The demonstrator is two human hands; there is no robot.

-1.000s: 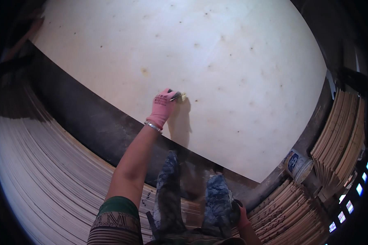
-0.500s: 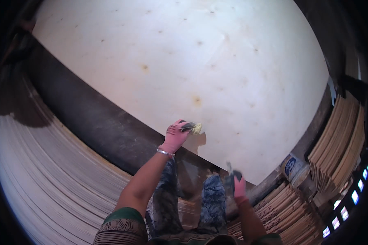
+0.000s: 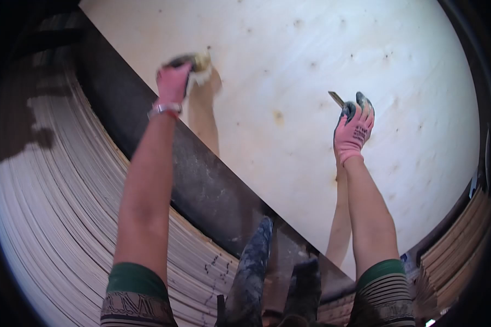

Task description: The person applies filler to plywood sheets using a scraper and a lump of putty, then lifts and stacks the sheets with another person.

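Observation:
A large pale wood sheet (image 3: 245, 147), dotted with knots and small dark spots, lies in front of me. My left hand (image 3: 173, 84), in a pink glove with dark fingertips, is closed around a scraper carrying a lump of yellowish putty (image 3: 203, 62). It is held over the sheet's left edge, slightly blurred. My right hand (image 3: 356, 126), in a matching glove, reaches over the right part of the sheet. Its fingers grip a putty knife (image 3: 336, 98) whose flat blade points up and left; the handle is hidden in the glove.
A dark ledge (image 3: 202, 180) runs along the sheet's near left edge. Stacked thin boards (image 3: 87, 201) fill the left side. Another stack of boards (image 3: 457, 245) stands at the lower right. My legs in stained trousers (image 3: 251, 272) are below the sheet.
My left hand has moved up and left across the sheet with the putty. My right hand has risen from beside my leg to over the sheet. The view has shifted.

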